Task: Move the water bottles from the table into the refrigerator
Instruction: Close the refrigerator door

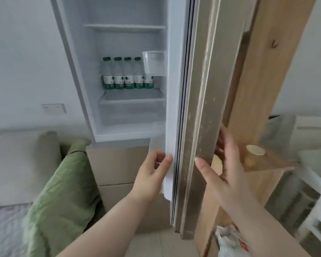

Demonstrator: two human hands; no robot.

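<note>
The refrigerator (82, 75) stands open ahead of me. Several water bottles (127, 74) with green caps and green-white labels stand in a row on a shelf inside. The door (198, 89) is edge-on to me, its gold outer face to the right. My left hand (152, 173) touches the door's white inner edge low down, fingers lightly curled against it. My right hand (224, 164) lies with straight fingers on the door's outer face, thumb on the front edge. No table or other bottles are visible.
A clear door bin (154, 62) hangs on the door's inner side. A green blanket (63, 186) lies over a sofa at the left. Cardboard boxes (119, 164) sit below the fridge. A wooden shelf unit (267, 89) stands right, with a plastic bag (228, 242) on the floor.
</note>
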